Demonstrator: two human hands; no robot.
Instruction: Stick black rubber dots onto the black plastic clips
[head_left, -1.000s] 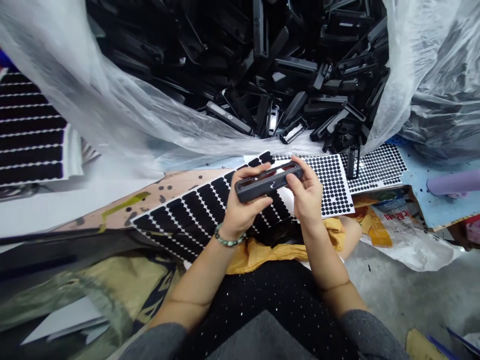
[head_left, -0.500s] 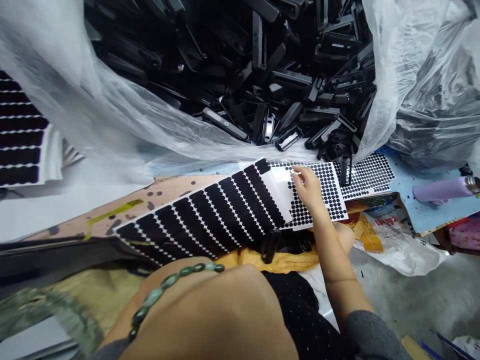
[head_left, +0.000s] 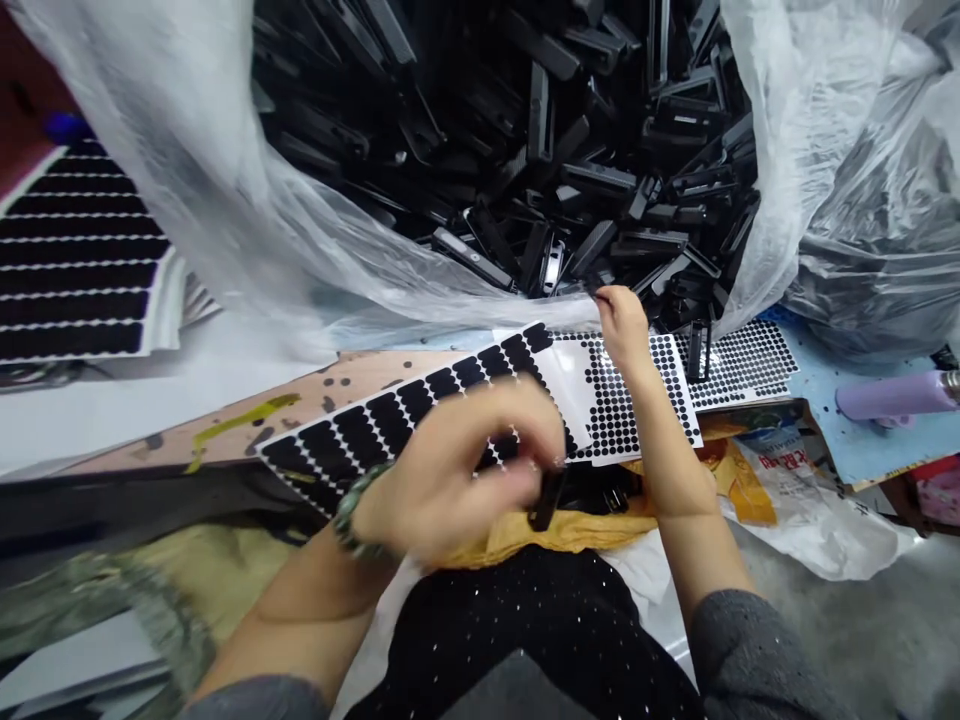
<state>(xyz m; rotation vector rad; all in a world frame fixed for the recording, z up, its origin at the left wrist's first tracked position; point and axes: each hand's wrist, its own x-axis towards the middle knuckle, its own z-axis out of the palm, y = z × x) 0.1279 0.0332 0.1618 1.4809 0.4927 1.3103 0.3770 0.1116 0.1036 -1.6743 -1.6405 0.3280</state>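
Observation:
My right hand [head_left: 624, 328] reaches to the near edge of a heap of black plastic parts [head_left: 600, 180]. Its fingers are pinched on one black plastic part [head_left: 598, 282], blurred and mostly covered by the fingertips. Motion smears my left hand [head_left: 465, 470], which wears a green bead bracelet [head_left: 358, 515]. Its fingers look curled above a sheet of black stickers in scalloped strips [head_left: 375, 425], and I cannot tell whether they hold anything. Just beside them is another black plastic part [head_left: 546, 500], over yellow cloth. A white sheet of black round stickers [head_left: 664, 400] lies beneath my right forearm.
Clear plastic sheeting [head_left: 300, 220] surrounds the heap. More strip sheets [head_left: 75, 250] lie at the left, and another dot sheet [head_left: 750, 360] at the right. A purple bottle [head_left: 892, 395] lies on the blue surface. Below hangs a white printed bag [head_left: 810, 500].
My right hand has moved from the dot sheet up to the heap's edge and closed on a part. My left hand has swung forward from near my body to over the strip sheet.

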